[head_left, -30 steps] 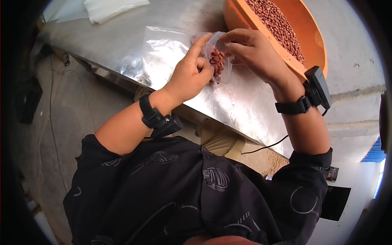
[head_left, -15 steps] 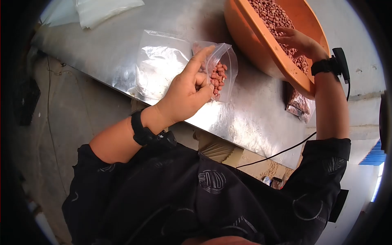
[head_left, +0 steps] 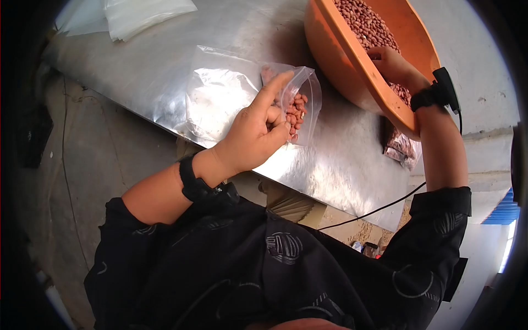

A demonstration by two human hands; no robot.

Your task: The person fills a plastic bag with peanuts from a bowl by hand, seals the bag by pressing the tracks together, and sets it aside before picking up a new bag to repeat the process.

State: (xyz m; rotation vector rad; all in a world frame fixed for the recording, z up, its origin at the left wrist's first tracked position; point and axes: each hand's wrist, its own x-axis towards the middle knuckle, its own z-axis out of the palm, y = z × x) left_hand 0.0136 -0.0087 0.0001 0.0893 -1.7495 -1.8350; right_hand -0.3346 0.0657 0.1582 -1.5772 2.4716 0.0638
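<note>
My left hand (head_left: 253,129) holds a clear zip bag (head_left: 312,102) by its open mouth, thumb and fingers closed on the plastic and the index finger stretched along it. Some red-skinned peanuts (head_left: 295,115) lie inside this bag. My right hand (head_left: 393,67) reaches over the rim of an orange basin (head_left: 379,85), its fingers curled down among the heaped peanuts (head_left: 366,25); the fingertips are hidden there. Flat beside my left hand lies another clear plastic bag (head_left: 212,99).
The metal table (head_left: 242,25) carries a stack of plastic bags (head_left: 146,14) at the far left. Under the basin's near side sits a filled bag of peanuts (head_left: 400,147). A black cable (head_left: 379,208) runs past the table's edge near my right arm.
My right hand has gone from spread fingers over the peanuts to curled fingers, drawn slightly left and down in the basin. My left hand keeps its hold on the bag.
</note>
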